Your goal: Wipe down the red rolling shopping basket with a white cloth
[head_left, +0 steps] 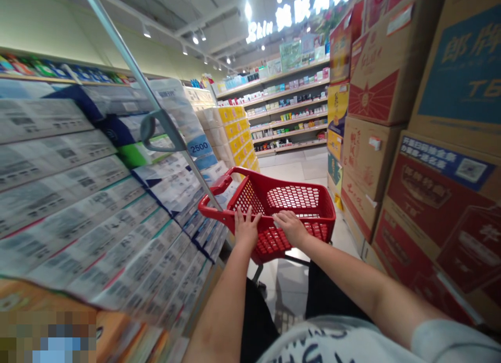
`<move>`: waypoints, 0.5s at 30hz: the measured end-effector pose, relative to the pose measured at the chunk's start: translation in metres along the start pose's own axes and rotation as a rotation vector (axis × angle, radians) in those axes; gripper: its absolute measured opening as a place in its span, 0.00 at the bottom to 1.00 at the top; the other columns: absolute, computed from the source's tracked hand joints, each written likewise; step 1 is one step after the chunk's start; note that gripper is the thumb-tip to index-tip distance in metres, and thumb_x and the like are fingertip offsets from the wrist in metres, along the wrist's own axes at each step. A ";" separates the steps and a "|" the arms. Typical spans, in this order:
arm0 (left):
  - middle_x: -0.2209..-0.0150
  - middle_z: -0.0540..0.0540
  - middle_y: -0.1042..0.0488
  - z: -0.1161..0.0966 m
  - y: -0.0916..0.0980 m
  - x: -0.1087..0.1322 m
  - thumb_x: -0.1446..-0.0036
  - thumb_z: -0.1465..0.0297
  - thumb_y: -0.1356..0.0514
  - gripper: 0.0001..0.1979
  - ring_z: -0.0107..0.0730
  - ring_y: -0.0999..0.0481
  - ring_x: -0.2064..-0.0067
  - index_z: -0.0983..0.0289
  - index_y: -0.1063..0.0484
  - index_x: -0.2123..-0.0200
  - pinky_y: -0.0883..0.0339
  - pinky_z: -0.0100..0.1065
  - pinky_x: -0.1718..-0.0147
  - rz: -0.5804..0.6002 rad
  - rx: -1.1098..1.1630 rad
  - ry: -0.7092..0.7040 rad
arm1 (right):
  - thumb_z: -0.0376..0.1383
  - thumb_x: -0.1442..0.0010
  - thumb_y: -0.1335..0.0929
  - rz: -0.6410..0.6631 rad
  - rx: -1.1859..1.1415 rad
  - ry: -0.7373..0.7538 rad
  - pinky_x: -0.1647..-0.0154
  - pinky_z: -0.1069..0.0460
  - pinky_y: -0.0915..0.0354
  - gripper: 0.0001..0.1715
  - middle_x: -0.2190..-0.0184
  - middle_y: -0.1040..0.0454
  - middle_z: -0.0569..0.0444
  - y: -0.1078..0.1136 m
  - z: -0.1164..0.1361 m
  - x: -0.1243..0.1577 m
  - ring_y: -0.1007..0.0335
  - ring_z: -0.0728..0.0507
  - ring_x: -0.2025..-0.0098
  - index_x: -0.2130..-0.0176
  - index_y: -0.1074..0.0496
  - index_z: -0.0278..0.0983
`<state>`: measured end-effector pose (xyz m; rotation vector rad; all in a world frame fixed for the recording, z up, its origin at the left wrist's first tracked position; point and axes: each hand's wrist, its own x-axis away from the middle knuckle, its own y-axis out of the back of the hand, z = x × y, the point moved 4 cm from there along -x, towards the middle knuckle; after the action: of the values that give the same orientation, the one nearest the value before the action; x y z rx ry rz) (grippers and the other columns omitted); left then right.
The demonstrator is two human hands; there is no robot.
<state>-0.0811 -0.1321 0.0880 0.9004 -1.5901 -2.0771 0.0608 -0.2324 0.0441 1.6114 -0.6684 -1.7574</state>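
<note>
Cart, position: here's a red plastic shopping cart with mesh walls [274,240], right in front of the person, in the aisle between two walls of stacked goods.
Cart, long axis: it runs crosswise to the person, left to right, angled slightly.
Cart, ends: the raised red loop handle [224,183] is at the person's left; the basket's other end points right.
Basket inside: perforated walls and a slatted base, in plain view.
Left hand: the left hand [246,228] lies on the near rim, fingers spread, unclenched.
Right hand: the right hand [290,226] bends its fingers over the same rim, just beside; how hard it grips, I can't tell.
Pole: a slim grey metal pole [121,50] slants down to the handle end, a grey plastic bracket [172,136] partway along.
Left stack: white printed wrapped packs [70,206], piled high, streaky with blur.
Right stack: brown cardboard cartons with red print [371,76]; what's inside can't be seen.
Far shelves: long pale shelves [290,148] hold rows of small, colourful packages.
</note>
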 end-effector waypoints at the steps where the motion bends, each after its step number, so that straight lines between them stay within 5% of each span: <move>1: 0.30 0.51 0.55 0.000 0.000 0.000 0.40 0.71 0.45 0.29 0.58 0.67 0.30 0.48 0.41 0.36 0.68 0.55 0.33 0.001 -0.009 0.000 | 0.28 0.35 0.39 0.014 -0.013 -0.010 0.45 0.45 0.39 0.18 0.50 0.28 0.46 -0.004 -0.001 -0.002 0.36 0.40 0.46 0.47 0.30 0.35; 5: 0.30 0.51 0.58 -0.005 -0.008 -0.002 0.39 0.74 0.49 0.32 0.48 0.64 0.29 0.51 0.49 0.33 0.69 0.51 0.32 -0.017 -0.063 0.003 | 0.27 0.36 0.41 0.030 -0.029 -0.037 0.48 0.49 0.34 0.21 0.52 0.27 0.47 -0.017 -0.003 -0.008 0.33 0.43 0.49 0.46 0.31 0.34; 10: 0.30 0.54 0.56 -0.010 -0.019 -0.002 0.38 0.76 0.51 0.32 0.49 0.59 0.30 0.56 0.52 0.32 0.59 0.48 0.32 -0.034 -0.043 0.018 | 0.23 0.45 0.38 0.052 -0.014 0.064 0.36 0.44 0.42 0.33 0.39 0.37 0.41 -0.024 -0.001 0.002 0.45 0.39 0.36 0.40 0.37 0.30; 15: 0.31 0.54 0.54 -0.009 -0.014 -0.002 0.39 0.77 0.50 0.32 0.53 0.60 0.30 0.50 0.46 0.34 0.56 0.48 0.33 -0.030 0.024 -0.022 | 0.25 0.36 0.41 0.103 0.068 0.206 0.35 0.41 0.42 0.25 0.38 0.38 0.41 -0.022 -0.002 0.015 0.49 0.37 0.34 0.42 0.34 0.29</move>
<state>-0.0723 -0.1330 0.0735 0.9186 -1.6254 -2.0991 0.0600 -0.2291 0.0173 1.7432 -0.7046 -1.4860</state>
